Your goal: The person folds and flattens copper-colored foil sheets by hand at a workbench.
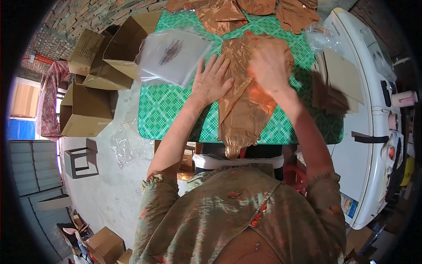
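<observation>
A flat copper-coloured foil balloon point(239, 116) lies lengthwise on the green patterned table point(171, 114), its lower end hanging over the near edge. A fold runs across its middle. My left hand point(211, 81) rests palm down with fingers spread, its fingertips and thumb at the balloon's left edge. Over the balloon's upper right part is my right hand point(270, 66), smeared by motion, so its fingers do not show clearly. Left of my left hand lies a stack of clear plastic bags point(173, 55) with dark print. More copper foil balloons point(220, 15) are at the far edge.
Open cardboard boxes point(90, 108) stand on the left. Brown cardboard sheets point(338, 75) lie at the right on a white appliance point(371, 119), with crumpled clear plastic point(323, 37) near the table's far right corner. A small grey stool point(81, 160) stands on the floor.
</observation>
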Tool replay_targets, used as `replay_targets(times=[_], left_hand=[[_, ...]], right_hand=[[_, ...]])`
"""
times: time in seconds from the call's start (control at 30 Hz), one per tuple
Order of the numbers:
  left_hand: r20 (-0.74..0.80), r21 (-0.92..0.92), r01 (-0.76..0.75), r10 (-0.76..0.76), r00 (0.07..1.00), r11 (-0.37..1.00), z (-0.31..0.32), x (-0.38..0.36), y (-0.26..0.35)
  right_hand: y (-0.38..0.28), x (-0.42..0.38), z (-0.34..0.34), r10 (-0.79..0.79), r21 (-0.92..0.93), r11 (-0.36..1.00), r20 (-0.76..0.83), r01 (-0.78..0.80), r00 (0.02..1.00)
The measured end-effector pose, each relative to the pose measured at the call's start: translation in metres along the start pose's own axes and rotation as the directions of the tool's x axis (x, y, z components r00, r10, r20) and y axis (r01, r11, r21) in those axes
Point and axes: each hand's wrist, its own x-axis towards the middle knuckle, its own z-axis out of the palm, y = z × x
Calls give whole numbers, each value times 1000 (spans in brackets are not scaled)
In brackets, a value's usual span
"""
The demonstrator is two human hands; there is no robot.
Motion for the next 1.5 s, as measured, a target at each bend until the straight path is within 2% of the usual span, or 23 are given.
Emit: replay_targets(times=[0.03, 0.13, 0.23, 0.27, 0.37, 0.4, 0.53, 0.63, 0.67, 0.8, 0.9, 1.07, 1.2, 1.3, 1.43, 1.5], left_hand=[[15, 3, -3, 3, 1000, 1000, -3, 0, 0], [42, 10, -11, 11, 999, 1000, -8, 2, 1], [16, 2, -20, 20, 1000, 1000, -4, 2, 0], [-11, -9, -23, 23, 1000, 1000, -1, 1, -1], [-51, -2, -42, 41, 998, 999, 2, -1, 0], [-60, 9, -46, 47, 997, 999, 0, 0, 0], [-24, 35, -32, 33, 999, 999, 0, 0, -1], [-40, 79, -64, 68, 997, 995, 0, -1, -2], [-42, 90, -71, 76, 996, 993, 0, -1, -1], [13, 132, -151, 151, 989, 980, -5, -7, 4], [52, 79, -224, 220, 974, 971, -16, -21, 14], [201, -11, -305, 301, 932, 952, -41, -58, 38], [230, -278, -323, 390, 892, 905, -54, -95, 45], [185, -404, -253, 349, 919, 879, -64, -83, 38], [-68, -370, -176, 162, 984, 912, -66, -20, 34], [-128, -331, -137, 99, 987, 934, -36, 6, 29]], right_hand=[[-17, -3, 4, -93, -40, 995, 52, 95, 994], [-43, -6, 34, -186, 301, 944, 146, 136, 972], [-36, 15, 45, -160, 346, 937, 305, 48, 939], [-29, 21, 48, -154, 245, 967, 364, 65, 918], [-4, 26, 71, -127, 258, 965, 340, 37, 932], [0, 29, 71, -119, 245, 969, 377, 25, 919], [4, 26, 74, -112, 245, 969, 352, 24, 929], [3, 25, 82, -90, 139, 989, 338, 45, 937], [4, 25, 85, -107, 221, 975, 303, 39, 947], [4, 24, 83, -101, 196, 980, 305, 42, 947], [4, 24, 86, -111, 191, 980, 285, 57, 952], [5, 22, 90, -114, 238, 970, 248, 53, 962], [3, 24, 82, -119, 201, 978, 301, 59, 946], [2, 25, 79, -128, 223, 973, 301, 61, 945], [2, 23, 66, -138, 256, 965, 330, 52, 934], [2, 25, 58, -140, 216, 975, 371, 61, 918]])
